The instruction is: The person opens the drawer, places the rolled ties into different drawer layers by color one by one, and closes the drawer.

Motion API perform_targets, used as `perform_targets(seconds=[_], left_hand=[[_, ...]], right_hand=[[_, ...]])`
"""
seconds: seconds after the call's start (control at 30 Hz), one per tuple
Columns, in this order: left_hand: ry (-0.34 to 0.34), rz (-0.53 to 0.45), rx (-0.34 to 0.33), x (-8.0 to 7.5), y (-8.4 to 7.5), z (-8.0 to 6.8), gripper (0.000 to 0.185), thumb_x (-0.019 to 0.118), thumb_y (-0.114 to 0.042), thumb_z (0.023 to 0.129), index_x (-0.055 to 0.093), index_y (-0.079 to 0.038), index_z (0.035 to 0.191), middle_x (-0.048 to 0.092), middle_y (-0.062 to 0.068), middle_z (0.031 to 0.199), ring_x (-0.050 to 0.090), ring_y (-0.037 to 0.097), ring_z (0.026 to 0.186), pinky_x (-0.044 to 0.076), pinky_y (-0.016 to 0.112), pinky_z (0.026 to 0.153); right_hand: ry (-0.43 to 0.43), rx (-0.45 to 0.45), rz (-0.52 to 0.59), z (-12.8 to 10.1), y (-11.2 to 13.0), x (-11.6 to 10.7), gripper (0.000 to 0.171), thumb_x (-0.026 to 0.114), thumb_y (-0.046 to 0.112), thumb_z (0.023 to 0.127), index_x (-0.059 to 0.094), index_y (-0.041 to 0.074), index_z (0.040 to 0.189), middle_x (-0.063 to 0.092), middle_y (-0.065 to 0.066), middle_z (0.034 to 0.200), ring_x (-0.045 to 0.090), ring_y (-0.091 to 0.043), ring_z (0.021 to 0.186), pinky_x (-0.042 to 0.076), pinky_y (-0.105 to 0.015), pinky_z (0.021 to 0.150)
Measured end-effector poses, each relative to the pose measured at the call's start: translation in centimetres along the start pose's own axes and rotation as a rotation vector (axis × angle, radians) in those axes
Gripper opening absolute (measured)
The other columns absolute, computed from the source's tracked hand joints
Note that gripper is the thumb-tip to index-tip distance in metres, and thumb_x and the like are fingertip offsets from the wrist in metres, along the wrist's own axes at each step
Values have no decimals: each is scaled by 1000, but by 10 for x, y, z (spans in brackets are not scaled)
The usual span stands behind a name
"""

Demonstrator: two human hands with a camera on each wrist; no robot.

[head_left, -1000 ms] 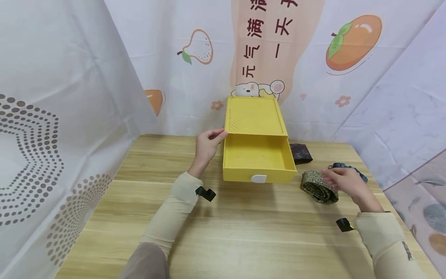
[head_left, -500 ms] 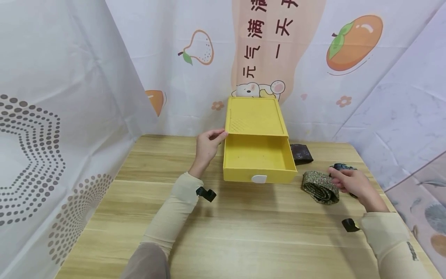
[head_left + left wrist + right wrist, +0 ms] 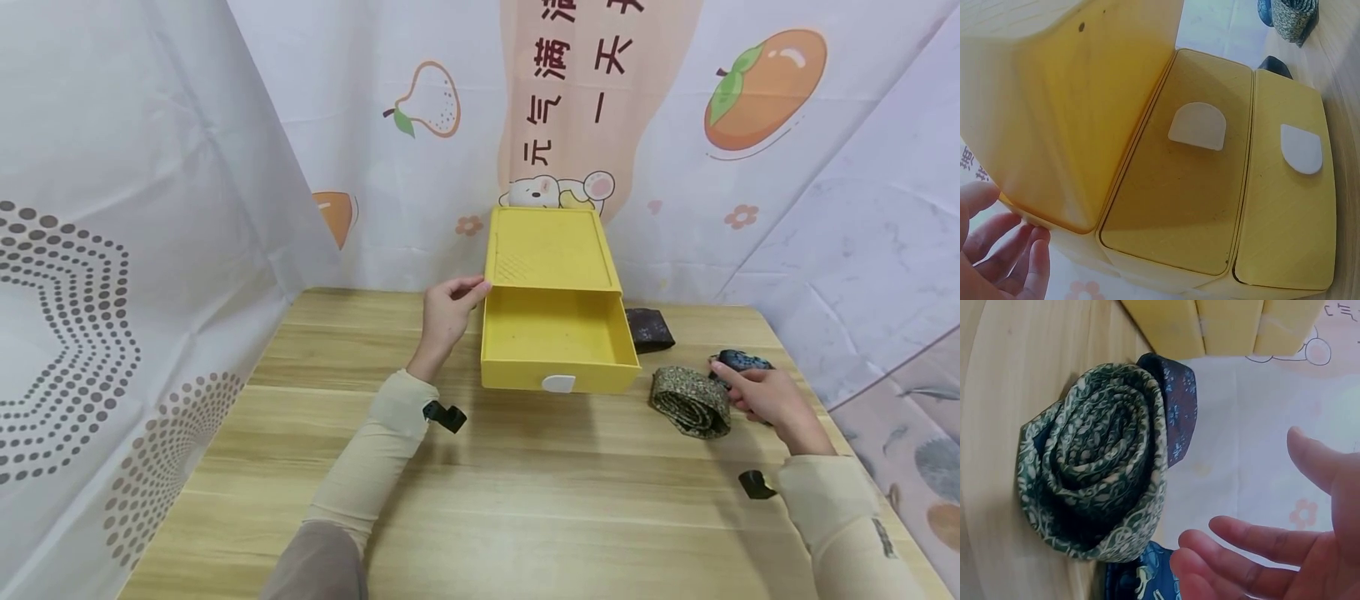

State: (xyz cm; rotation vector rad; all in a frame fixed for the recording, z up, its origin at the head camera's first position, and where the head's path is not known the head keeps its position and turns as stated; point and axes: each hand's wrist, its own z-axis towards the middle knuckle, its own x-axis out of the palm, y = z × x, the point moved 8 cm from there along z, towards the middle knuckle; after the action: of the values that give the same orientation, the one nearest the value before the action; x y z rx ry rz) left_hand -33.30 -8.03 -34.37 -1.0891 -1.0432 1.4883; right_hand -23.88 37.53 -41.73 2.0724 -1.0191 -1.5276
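In the head view, a yellow drawer cabinet [image 3: 553, 246] stands at the back with its top drawer [image 3: 555, 377] pulled out. My left hand [image 3: 446, 317] rests its fingertips at the cabinet's front left corner. On the right lies a rolled green patterned necktie [image 3: 690, 402]. Behind it is a rolled blue necktie [image 3: 742, 362], which my right hand [image 3: 765, 400] reaches over, partly hiding it. In the right wrist view, thumb and fingers are spread, with the fingertips right at the blue necktie's edge. A dark flowered necktie [image 3: 1180, 406] lies beside the cabinet.
Two closed drawers with white pulls, a middle drawer [image 3: 1179, 169] and a bottom drawer [image 3: 1285, 212], show below the open one. The wooden table [image 3: 525, 508] ends at a printed curtain [image 3: 420, 192] behind and at the sides.
My right hand has moved right, from over the green necktie to the blue one, uncovering more of the green roll. The left hand and the drawer have stayed in place.
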Motion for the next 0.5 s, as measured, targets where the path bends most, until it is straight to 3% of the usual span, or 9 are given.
perform_targets(seconds=[0.27,0.5], left_hand=[[-4,-5,-8,-1,2,-1,28,73,-23,88,73,-3,108,72,15,107,63,13,85,55,48,86],[-3,-7,-2,0,2,0,27,73,-23,89,74,-4,107,73,14,104,62,11,83,55,48,86]], right_hand=[[-1,44,-42,3,-12,2,86,43,69,92,51,-11,123,61,-1,78,54,-12,70,52,-29,63],[-20,47,-106,8,-24,1,80,42,65,94,53,-12,114,65,-10,83,62,-17,74,56,-32,65]])
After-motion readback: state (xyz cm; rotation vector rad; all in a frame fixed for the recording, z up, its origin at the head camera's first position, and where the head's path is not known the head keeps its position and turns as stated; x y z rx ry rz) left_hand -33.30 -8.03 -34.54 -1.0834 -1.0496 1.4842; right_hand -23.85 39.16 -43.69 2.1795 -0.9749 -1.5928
